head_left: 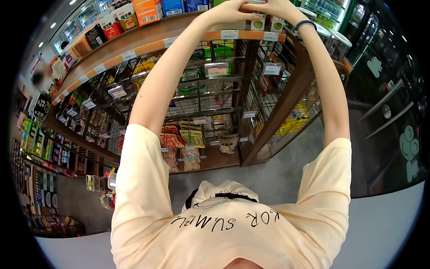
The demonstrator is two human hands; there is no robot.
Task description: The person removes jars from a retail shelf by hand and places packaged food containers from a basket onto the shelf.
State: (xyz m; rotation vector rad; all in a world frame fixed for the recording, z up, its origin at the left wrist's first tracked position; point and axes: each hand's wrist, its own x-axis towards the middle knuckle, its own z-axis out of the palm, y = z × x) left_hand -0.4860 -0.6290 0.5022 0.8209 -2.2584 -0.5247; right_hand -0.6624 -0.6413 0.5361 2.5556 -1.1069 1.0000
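Note:
Both arms reach up to the top shelf (197,28), where the hands meet at the upper edge of the view. My left hand (226,14) has its fingers closed around a pale, round-rimmed item (257,2), which is mostly cut off by the frame. From the other side, my right hand (278,8) closes on the same item; its fingertips are partly out of view. Just below the hands stand small white boxes with green round pictures (258,23). A dark band circles the right wrist.
Orange (148,11) and blue (173,7) boxes line the shelf at left. White-lidded jars (340,38) stand at right. Below are wire racks with hanging snack bags (192,136) and a brown upright post (280,110). A dark glass door (385,107) is at far right.

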